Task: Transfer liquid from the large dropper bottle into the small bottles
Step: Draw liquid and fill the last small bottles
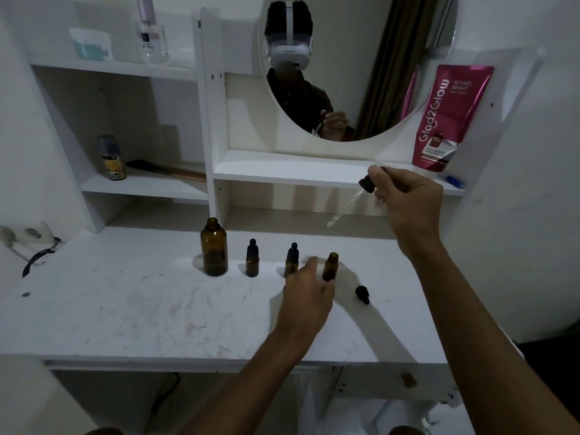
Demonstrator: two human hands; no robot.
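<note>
Standing uncapped at the left of the white tabletop point(125, 296), the large dropper bottle point(214, 248) heads a row of small bottles: two capped ones point(252, 259) point(291, 259), then an open one point(331, 265) your left hand point(306, 296) loosely steadies, its small cap point(362, 294) lying just beside. Your right hand point(408, 199) pinches the glass dropper point(351, 200) above the shelf, not yet over that mouth, so filling looks barely begun. Behind, a pink pouch point(445, 117) reads "Glad2Glow, Retinol Bright".
</note>
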